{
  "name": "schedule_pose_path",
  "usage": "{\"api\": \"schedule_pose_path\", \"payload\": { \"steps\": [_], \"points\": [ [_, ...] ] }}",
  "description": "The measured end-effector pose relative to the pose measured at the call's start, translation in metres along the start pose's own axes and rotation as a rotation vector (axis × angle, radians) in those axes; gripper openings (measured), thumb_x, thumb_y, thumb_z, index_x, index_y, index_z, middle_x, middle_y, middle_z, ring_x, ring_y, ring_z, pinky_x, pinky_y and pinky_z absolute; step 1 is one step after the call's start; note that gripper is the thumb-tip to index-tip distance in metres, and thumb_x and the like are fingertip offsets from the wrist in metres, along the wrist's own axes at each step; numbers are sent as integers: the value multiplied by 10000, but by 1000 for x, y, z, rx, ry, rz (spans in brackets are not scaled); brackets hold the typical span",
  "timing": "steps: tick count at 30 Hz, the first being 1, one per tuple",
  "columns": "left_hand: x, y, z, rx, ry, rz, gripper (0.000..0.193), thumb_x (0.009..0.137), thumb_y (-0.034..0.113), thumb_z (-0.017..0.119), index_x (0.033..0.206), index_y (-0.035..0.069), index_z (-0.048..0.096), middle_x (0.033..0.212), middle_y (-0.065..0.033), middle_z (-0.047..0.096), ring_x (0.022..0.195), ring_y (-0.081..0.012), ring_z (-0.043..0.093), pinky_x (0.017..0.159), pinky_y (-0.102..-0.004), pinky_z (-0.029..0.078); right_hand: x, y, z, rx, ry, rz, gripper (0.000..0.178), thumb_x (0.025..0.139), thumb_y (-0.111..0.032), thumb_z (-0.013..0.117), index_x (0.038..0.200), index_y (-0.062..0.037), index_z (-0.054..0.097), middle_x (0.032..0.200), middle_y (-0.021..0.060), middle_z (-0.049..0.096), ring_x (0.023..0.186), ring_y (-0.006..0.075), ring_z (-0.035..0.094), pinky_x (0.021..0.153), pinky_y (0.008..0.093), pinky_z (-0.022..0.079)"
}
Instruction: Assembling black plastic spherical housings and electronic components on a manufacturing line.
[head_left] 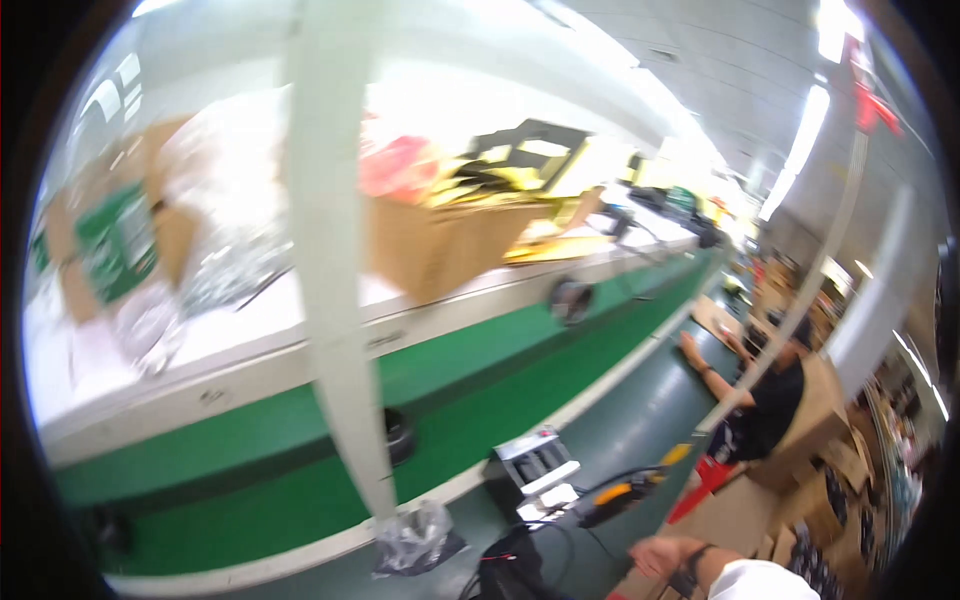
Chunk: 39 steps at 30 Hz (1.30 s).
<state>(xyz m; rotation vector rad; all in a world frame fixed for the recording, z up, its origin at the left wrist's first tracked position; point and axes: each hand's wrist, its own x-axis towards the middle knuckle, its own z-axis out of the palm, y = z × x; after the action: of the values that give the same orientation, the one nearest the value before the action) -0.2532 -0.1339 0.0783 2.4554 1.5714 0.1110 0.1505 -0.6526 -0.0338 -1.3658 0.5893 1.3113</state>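
My right hand [655,556] is low in the view, with a dark band at the wrist and a white sleeve behind it. Motion smears its fingers, so I cannot tell whether it holds anything. Brown cardboard [730,515] lies close beside it. To its left on the grey-green bench [640,410] lies a yellow-and-black tool [622,495], too blurred to name. A grey box-shaped device [535,465] with cables stands beyond that. A dark bundle [512,567] and a crumpled clear plastic bag [420,538] are farther left. My left hand is outside the view.
A pale upright post [335,250] rises at the left. Behind it runs a green conveyor belt [500,400] below a white shelf holding a cardboard box [450,245] of yellow and black pieces. A person in black [770,395] works at the right, near stacked cartons and a slanting pole [835,235].
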Motion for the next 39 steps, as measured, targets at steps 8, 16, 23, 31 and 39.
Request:
{"api": "schedule_pose_path", "payload": {
  "steps": [8,16,23,31,39],
  "points": [
    [-76,-67,32,-517,384,144,716,878,356,745,1404,-6,423,1558,-293,287,1405,-459,348,1129,-549,321,189,-33,64,-585,-154,202,268,969,-338,571,938,-89,666,777,24,602,694,184,607,639,334,503],
    [-282,-130,162,-608,-749,-740,449,975,309,621,1298,6,547,1153,-176,642,1033,-293,596,930,-420,476,309,89,160,-917,-404,209,244,943,-313,590,922,-80,661,774,45,607,692,211,612,641,350,506],
    [-320,-125,195,-400,-1193,-721,625,988,519,482,1224,-45,614,1237,-263,621,1190,-377,561,1035,-454,423,313,127,181,-1082,-418,77,225,921,-291,607,909,-72,658,772,63,611,692,234,616,643,364,509],
    [-246,-90,215,-1011,-765,-871,393,972,334,645,1169,-6,630,1051,-124,677,977,-238,613,885,-375,494,321,133,214,-1253,-419,-157,204,895,-266,625,894,-63,654,769,84,615,690,260,621,645,380,512],
    [-301,-97,236,-756,-948,-625,389,977,338,634,1143,-14,649,1029,-167,707,965,-265,645,898,-389,506,317,151,212,-1375,-365,-366,186,870,-240,644,878,-54,650,767,105,620,689,286,626,647,396,515]
  ]
}}
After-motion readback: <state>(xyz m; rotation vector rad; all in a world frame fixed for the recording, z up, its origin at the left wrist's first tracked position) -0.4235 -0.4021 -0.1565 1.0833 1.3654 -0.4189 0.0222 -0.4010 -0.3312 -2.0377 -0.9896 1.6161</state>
